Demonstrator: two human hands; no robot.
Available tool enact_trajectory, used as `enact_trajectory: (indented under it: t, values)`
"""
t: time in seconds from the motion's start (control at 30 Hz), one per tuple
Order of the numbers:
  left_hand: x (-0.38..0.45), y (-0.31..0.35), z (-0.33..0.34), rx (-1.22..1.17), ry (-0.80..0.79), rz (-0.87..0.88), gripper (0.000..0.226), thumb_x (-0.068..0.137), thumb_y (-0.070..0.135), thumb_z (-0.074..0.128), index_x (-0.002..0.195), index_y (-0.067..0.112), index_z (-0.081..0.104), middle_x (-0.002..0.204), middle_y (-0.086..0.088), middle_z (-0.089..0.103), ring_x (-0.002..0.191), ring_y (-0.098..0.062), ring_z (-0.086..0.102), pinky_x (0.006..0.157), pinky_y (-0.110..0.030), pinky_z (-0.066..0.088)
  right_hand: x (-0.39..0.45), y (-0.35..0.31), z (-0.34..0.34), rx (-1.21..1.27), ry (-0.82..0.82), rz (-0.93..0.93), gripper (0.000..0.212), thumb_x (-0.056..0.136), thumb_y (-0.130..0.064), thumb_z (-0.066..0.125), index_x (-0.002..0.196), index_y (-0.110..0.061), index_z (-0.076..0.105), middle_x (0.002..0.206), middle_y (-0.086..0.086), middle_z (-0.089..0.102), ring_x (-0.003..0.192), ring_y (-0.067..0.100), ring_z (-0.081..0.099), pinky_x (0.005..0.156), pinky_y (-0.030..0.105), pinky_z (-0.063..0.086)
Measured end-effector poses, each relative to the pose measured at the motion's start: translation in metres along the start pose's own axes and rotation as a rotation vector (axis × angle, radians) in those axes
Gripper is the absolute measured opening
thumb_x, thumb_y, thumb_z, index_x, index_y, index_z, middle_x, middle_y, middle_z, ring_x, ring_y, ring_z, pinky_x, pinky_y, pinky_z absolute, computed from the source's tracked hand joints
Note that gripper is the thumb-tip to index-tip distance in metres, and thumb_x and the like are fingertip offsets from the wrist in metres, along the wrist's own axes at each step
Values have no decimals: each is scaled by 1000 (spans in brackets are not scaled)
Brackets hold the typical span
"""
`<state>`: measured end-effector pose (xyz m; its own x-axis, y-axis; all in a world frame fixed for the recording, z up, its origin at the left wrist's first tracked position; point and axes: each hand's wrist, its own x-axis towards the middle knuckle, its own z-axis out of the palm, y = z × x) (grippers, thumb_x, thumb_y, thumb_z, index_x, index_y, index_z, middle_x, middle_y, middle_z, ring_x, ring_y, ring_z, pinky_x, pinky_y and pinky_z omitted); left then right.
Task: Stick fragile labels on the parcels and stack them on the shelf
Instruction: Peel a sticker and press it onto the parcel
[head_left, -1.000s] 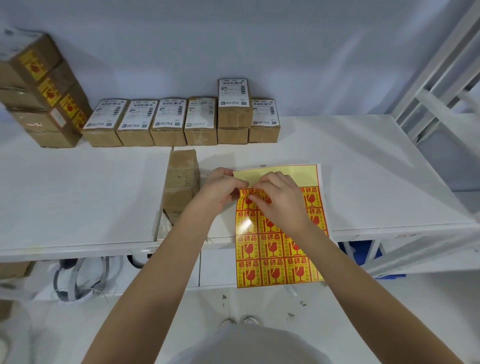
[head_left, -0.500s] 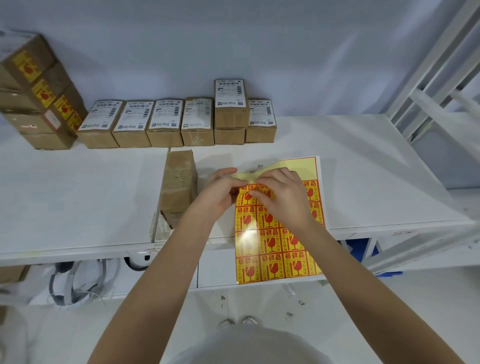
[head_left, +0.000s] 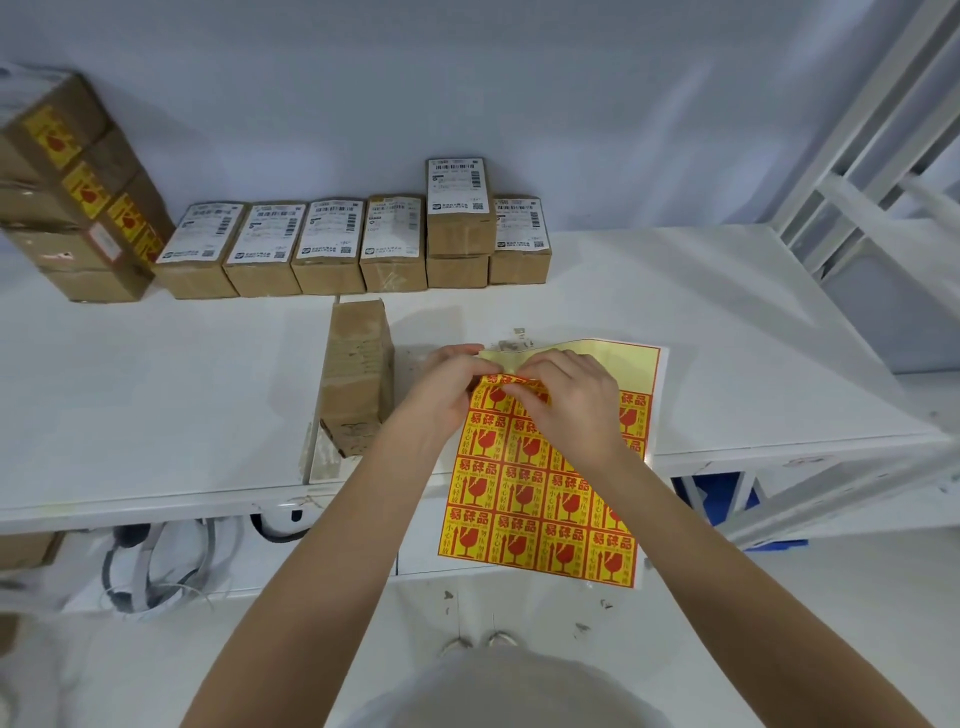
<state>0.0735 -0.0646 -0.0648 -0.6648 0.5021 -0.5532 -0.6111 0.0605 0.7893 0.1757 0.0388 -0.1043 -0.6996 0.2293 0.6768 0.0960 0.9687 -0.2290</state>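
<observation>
1. Both hands are meeting at the top row of the label sheet (head_left: 545, 493), which is lying half on the shelf (head_left: 727, 322) and hanging over its front edge toward the person.
2. The left hand (head_left: 447, 395) is pinching the sheet's upper left edge, fingers closed on the paper; the right hand (head_left: 566, 400) is curling over the same corner, its fingertips hidden, so I cannot tell whether it is already holding a peeled label.
3. The lone parcel (head_left: 356, 374) is sitting just left of the hands, close beside the left hand but not touching it.
4. Its long axis is running away from the person, roughly parallel to the sheet's side edge, with a plain brown face turned up.
5. Judging from this, the label is going to have to travel leftward; the left hand is nearer the parcel.
6. The row (head_left: 353, 244) at the back wall is waiting unlabelled, while the stack (head_left: 78, 192) at far left is showing yellow labels.
</observation>
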Motion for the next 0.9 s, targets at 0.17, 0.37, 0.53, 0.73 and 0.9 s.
enact_trajectory:
  t: [0.17,0.37,0.53,0.73,0.9]
  values:
    - [3,-3,2,0,31,-16,46,80,-15,57,121,1,48,86,-19,55,67,-24,59,59,-34,50,2,-2,2,-13,-74,73,21,71,-28,81,77,-11,70,76,0,69,67,19,65,63,29,50]
    - [8,-5,4,19,51,-30,48,81,-15,56,125,1,46,87,-19,54,66,-23,58,57,-33,49,4,-3,5,-16,-158,116,21,70,-25,82,73,-10,68,74,1,67,67,20,64,65,31,50]
    - [8,-8,4,7,68,-38,47,82,-14,56,125,2,46,83,-17,54,63,-21,58,54,-32,50,5,-2,6,-22,-178,117,21,68,-24,83,71,-10,67,74,2,66,68,21,63,65,31,50]
    - [11,-8,4,-9,79,-48,44,83,-12,57,123,4,48,86,-17,56,63,-21,59,48,-28,50,7,-1,7,-40,-200,98,23,67,-22,84,71,-10,65,75,2,64,69,22,62,65,32,50]
    - [10,-9,2,-31,99,-5,42,82,-15,55,118,6,48,94,-19,57,71,-23,60,58,-34,51,12,2,9,-52,-241,82,26,66,-25,83,78,-9,67,86,5,62,83,26,60,72,38,48]
